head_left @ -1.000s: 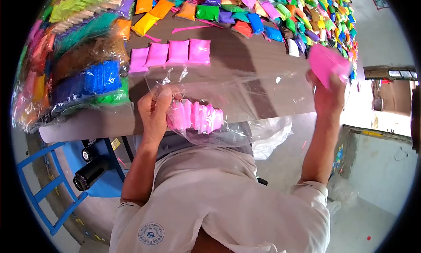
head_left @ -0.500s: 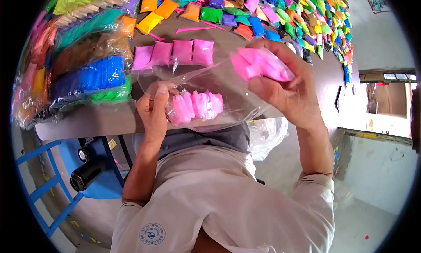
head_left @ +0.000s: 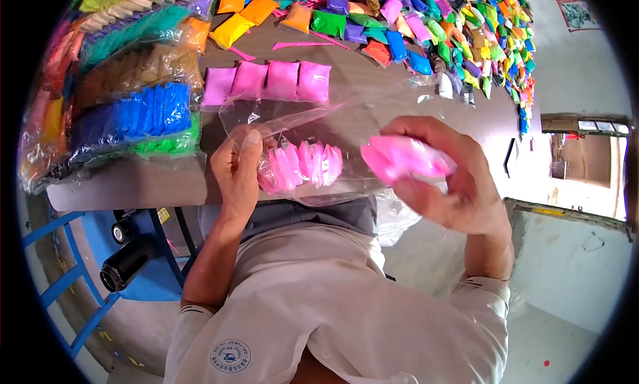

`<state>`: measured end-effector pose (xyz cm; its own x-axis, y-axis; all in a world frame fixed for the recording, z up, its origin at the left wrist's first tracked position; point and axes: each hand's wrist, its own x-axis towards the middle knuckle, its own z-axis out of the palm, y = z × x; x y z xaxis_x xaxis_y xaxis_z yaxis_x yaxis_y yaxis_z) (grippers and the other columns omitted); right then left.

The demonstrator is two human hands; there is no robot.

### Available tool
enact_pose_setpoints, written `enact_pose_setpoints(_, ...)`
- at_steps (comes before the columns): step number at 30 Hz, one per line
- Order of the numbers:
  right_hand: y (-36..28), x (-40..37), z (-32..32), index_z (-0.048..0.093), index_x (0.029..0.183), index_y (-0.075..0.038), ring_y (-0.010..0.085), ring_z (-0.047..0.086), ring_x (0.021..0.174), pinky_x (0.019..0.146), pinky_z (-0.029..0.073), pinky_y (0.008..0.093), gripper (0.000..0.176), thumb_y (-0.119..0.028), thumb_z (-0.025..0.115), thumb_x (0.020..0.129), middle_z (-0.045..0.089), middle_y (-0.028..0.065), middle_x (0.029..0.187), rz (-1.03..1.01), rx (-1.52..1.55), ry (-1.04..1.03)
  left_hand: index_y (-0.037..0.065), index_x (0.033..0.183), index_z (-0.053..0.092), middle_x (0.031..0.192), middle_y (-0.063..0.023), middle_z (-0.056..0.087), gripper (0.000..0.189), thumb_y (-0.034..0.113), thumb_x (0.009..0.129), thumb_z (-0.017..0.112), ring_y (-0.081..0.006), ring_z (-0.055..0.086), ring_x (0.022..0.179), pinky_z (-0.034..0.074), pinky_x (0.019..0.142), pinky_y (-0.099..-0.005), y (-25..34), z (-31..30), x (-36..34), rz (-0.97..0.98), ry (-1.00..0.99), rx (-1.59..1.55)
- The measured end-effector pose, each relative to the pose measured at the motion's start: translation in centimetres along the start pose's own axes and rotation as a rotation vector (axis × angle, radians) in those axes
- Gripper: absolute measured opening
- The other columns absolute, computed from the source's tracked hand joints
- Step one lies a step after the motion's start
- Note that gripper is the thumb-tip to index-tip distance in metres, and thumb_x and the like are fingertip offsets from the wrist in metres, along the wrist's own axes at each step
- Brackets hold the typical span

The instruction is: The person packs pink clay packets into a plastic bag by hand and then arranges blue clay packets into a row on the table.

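Bagging seems in hand: the clear plastic bag is pinched by the left hand, and the pink plastic-wrapped packet gripped in the right hand needs aligning with its mouth.

A: Room around the right hand?
B: Open air on its outer side, past the table edge. Beyond the grip, bare tabletop up to the heap of coloured packets.
A: Left hand?
B: Hemmed in. Wrapped bundles close on its outer side; a row of four pink packets just beyond.
A: Between the grips?
B: Clear plastic bag film spans it. Bagged packets crowd the left end; the held pink packet fills the right.
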<state>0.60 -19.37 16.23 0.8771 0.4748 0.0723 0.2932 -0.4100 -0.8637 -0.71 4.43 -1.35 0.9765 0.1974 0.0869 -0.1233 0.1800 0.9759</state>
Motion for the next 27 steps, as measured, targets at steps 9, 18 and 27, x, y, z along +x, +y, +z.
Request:
enact_pose_setpoints(9, 2.8, 2.6, 0.6, 0.058, 0.102, 0.002, 0.0417, 0.065, 0.087, 0.080, 0.049, 0.0479, 0.044, -0.042, 0.057, 0.094, 0.067, 0.0235, 0.090, 0.542, -0.469, -0.409, -0.003, 0.094, 0.067, 0.082, -0.0062, 0.067, 0.033, 0.023, 0.100, 0.048, -0.0125, 0.060, 0.079, 0.045, 0.074, -0.0273, -0.3, -0.4, 0.0, 0.028, -0.064, 0.127)
enact_pose_setpoints(18, 6.1, 1.8, 1.1, 0.058, 0.099, 0.002, 0.0357, 0.060, 0.075, 0.070, 0.044, 0.0463, 0.048, -0.046, 0.055, 0.097, 0.061, 0.0188, 0.076, 0.398, -0.574, -0.524, -0.003, 0.095, 0.067, 0.083, -0.0065, 0.067, 0.031, 0.020, 0.100, 0.048, -0.0127, 0.060, 0.078, 0.046, 0.074, -0.0277, -0.2, -0.2, 0.1, 0.025, -0.066, 0.127)
enact_pose_setpoints(27, 5.8, 2.0, 2.4, 0.060, 0.117, -0.005, 0.0405, 0.064, 0.094, 0.083, 0.049, 0.0495, 0.054, -0.053, 0.056, 0.092, 0.068, 0.0202, 0.096, 0.388, -0.572, -0.475, -0.003, 0.095, 0.067, 0.082, -0.0066, 0.066, 0.034, 0.022, 0.101, 0.047, -0.0124, 0.059, 0.078, 0.046, 0.074, -0.0276, -0.2, -0.3, 0.1, 0.041, -0.090, 0.132)
